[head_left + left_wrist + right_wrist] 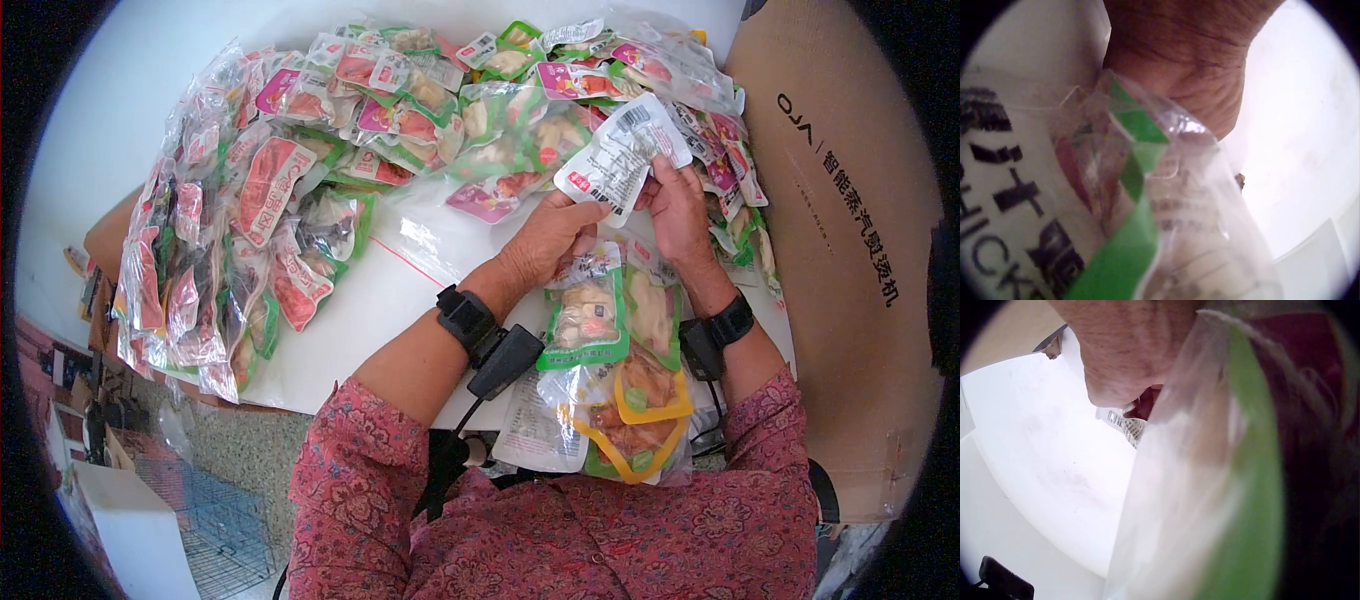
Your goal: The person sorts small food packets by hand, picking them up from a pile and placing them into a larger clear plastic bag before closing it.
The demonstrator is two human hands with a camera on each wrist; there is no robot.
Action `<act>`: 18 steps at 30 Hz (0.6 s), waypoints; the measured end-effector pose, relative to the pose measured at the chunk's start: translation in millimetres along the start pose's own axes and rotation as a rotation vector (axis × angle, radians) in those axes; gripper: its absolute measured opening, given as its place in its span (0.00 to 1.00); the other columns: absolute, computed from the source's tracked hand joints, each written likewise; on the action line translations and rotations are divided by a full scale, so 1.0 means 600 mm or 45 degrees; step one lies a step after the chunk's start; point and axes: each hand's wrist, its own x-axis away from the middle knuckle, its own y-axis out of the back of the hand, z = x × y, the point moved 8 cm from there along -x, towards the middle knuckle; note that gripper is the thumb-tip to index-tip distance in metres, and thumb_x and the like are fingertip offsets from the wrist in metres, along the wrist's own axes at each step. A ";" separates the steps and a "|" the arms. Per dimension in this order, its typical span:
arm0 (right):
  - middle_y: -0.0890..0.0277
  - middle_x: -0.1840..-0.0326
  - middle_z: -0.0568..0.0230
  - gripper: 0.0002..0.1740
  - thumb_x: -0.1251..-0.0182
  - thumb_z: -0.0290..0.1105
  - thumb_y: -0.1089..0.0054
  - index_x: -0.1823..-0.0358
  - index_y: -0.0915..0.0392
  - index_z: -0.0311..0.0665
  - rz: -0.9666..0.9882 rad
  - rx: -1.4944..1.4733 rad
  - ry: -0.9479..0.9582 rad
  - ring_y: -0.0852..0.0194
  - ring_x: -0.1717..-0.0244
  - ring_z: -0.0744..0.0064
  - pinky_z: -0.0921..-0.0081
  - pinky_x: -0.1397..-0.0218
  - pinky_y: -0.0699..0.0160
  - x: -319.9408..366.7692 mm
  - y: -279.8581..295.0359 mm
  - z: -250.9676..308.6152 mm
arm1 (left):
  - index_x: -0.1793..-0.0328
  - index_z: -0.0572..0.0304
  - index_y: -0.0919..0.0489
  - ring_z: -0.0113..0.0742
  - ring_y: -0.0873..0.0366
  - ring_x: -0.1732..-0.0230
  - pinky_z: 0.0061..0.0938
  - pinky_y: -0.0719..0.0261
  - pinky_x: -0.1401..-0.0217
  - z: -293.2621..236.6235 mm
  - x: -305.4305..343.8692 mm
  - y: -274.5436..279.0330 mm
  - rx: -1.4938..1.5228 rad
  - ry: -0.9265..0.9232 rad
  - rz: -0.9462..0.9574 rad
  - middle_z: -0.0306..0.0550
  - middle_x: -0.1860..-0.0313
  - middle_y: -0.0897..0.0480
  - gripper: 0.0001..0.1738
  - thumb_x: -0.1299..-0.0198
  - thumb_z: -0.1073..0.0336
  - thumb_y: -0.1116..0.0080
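A white snack packet (pixel 628 150) with black print, a barcode and a small red logo is held up between both hands in the head view. At its lower left edge, my left hand (pixel 548 240) pinches it with the thumb on top. The right edge is gripped by my right hand (pixel 682 210). Under the wrists, near the chest, lies a clear bag with several food packets (pixel 585 325), green-edged and yellow-edged. Close to the camera in the left wrist view, a green-edged packet (pixel 1125 250) covers much of that hand.
A large heap of snack packets in clear bags (pixel 270 190) spreads over the left and back of the white table (pixel 350 340). More packets (pixel 735 160) lie behind the right hand. A tall cardboard box (pixel 830 300) stands along the right side. A wire cage (pixel 225 510) is on the floor at left.
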 end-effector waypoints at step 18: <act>0.27 0.70 0.66 0.17 0.33 0.42 0.58 0.55 0.32 0.36 0.055 0.102 0.012 0.31 0.74 0.79 0.81 0.71 0.33 0.003 -0.014 0.012 | 0.61 0.57 0.29 0.20 0.47 0.93 0.18 0.54 0.93 -0.027 0.012 0.001 -0.052 -0.064 -0.108 0.34 0.87 0.34 0.17 0.38 0.51 0.57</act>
